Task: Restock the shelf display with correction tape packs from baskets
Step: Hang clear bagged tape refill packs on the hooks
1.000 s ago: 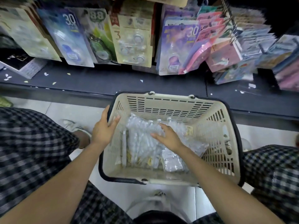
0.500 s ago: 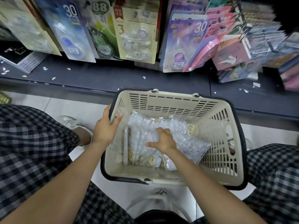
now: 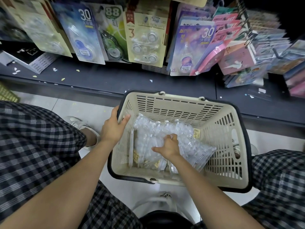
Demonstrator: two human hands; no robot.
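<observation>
A cream plastic basket (image 3: 221,164) with a dark rim stands on the floor between my knees. Clear bags of correction tape packs (image 3: 196,151) lie heaped inside it. My left hand (image 3: 113,128) grips the basket's left rim, thumb inside the wall. My right hand (image 3: 168,146) is down in the basket, fingers curled into the clear bags and gripping them; a ring shows on one finger. Above, carded correction tape packs (image 3: 145,33) hang in rows on the shelf display.
A dark shelf ledge (image 3: 99,80) with paper scraps runs across in front of the basket. Pink and pastel notebooks (image 3: 237,57) hang on rings at the right. My checked trouser legs flank the basket; a white stool edge (image 3: 155,205) shows below.
My right hand went from lying flat on the bags to curling into them and gripping. The left hand stayed on the rim. The view shifted slightly.
</observation>
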